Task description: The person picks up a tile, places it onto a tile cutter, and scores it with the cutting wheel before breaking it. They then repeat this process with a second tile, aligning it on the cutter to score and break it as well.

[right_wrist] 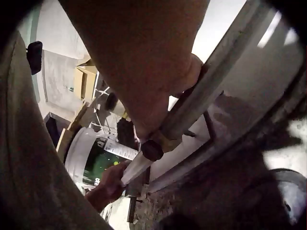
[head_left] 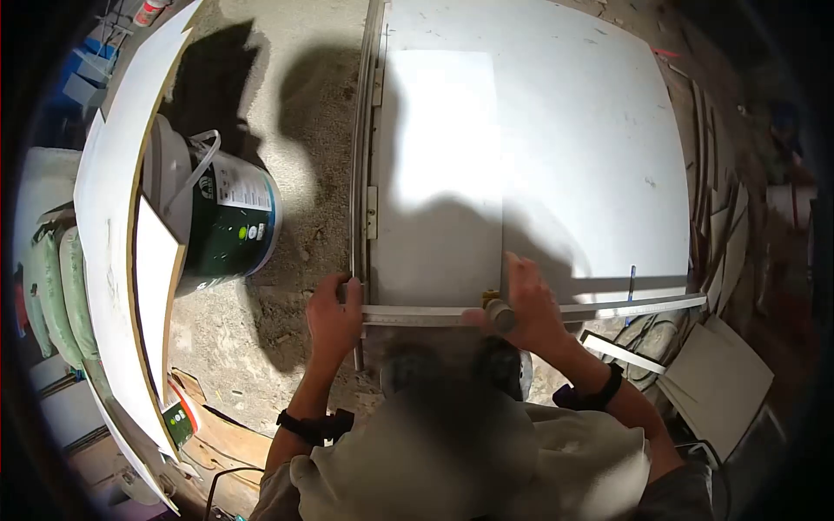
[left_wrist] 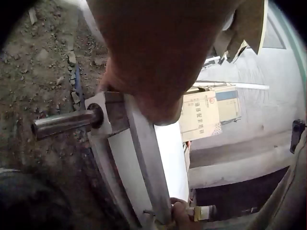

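Now the scale bar [head_left: 417, 317] is held across the near edge of the large white sheet [head_left: 599, 156], its left end gripped by the left hand [head_left: 334, 323], its sliding block [head_left: 499, 315] grasped by the right hand [head_left: 540, 317]. Apparently it is being aligned; steady pressure and a square seating are called for.

Left of the hands [head_left: 334, 319], a white bucket [head_left: 174, 161] wears a dark green label [head_left: 228, 227]; beyond them, the large board [head_left: 591, 156] is white, marked with dark specks.
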### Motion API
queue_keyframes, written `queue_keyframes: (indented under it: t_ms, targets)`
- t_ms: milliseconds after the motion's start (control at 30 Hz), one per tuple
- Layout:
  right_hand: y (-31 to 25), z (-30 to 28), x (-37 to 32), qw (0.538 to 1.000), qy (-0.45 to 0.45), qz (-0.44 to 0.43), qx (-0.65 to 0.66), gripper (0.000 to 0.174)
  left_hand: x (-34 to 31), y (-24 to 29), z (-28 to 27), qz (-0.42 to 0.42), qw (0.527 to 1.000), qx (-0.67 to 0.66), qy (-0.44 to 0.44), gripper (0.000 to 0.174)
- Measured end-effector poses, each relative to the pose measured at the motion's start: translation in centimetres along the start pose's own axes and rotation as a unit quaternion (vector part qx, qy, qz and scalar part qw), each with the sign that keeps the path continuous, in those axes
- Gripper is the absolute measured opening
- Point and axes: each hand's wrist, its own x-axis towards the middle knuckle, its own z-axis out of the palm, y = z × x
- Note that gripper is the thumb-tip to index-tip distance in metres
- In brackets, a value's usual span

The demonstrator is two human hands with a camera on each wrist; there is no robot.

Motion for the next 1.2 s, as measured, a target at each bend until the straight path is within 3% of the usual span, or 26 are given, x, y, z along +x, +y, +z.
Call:
queue_keyframes:
  t_ms: [100,233,433,500,700,833,900,933,1000,1033,1100,1133,1200]
  targets:
    - [0.5,-0.3,0.3,0.996,-0.053,0.019,0.074,0.099,0.3,0.0,-0.1,-0.012,1.000,-0.009,-0.009,0.037]
    - [1.4,0.1,0.9,0.993,-0.062,-0.022,0.098,0.094,0.3,0.8,-0.6,-0.058,0.998,-0.027,-0.029,0.038]
    - [1.1,-0.2,0.9,0.983,-0.112,0.009,0.145,0.066,0.2,0.4,-0.3,-0.045,0.999,-0.012,-0.018,0.039]
    - [1.5,-0.1,0.9,0.984,-0.096,-0.046,0.144,0.055,0.4,1.0,-0.7,-0.074,0.996,-0.019,-0.037,0.040]
    - [1.7,-0.1,0.9,0.977,-0.099,-0.075,0.176,0.047,0.3,1.2,-0.5,-0.060,0.997,-0.050,-0.021,0.040]
    - [-0.3,-1.3,0.7,0.984,-0.107,-0.016,0.142,0.048,0.8,0.7,-0.4,-0.074,0.996,-0.035,-0.031,0.040]
    - [-0.6,-2.0,1.2,0.982,-0.129,0.041,0.130,0.058,1.4,0.9,-0.5,-0.047,0.998,-0.037,-0.023,0.041]
    - [-0.1,-1.7,1.6,0.983,-0.125,0.039,0.127,0.058,2.0,0.6,-0.2,-0.043,0.998,-0.040,-0.019,0.041]
    - [1.4,-0.9,2.8,0.994,-0.008,-0.079,0.079,0.077,3.7,-0.2,0.8,-0.038,0.999,-0.014,-0.006,0.043]
    - [0.9,-1.7,3.5,0.994,-0.003,-0.081,0.076,0.077,4.6,0.4,0.6,-0.033,0.999,-0.016,-0.003,0.043]
    - [-0.5,-4.2,6.0,0.990,-0.105,0.019,0.095,0.071,7.2,2.1,-0.1,-0.059,0.996,-0.044,-0.047,0.046]
    - [-0.3,-4.8,7.1,0.990,-0.101,0.017,0.094,0.071,8.3,2.4,0.0,-0.055,0.996,-0.045,-0.044,0.046]
    - [0.7,-5.4,9.5,0.991,-0.110,-0.065,0.031,0.055,10.2,2.7,0.6,-0.037,0.998,-0.046,-0.016,0.045]
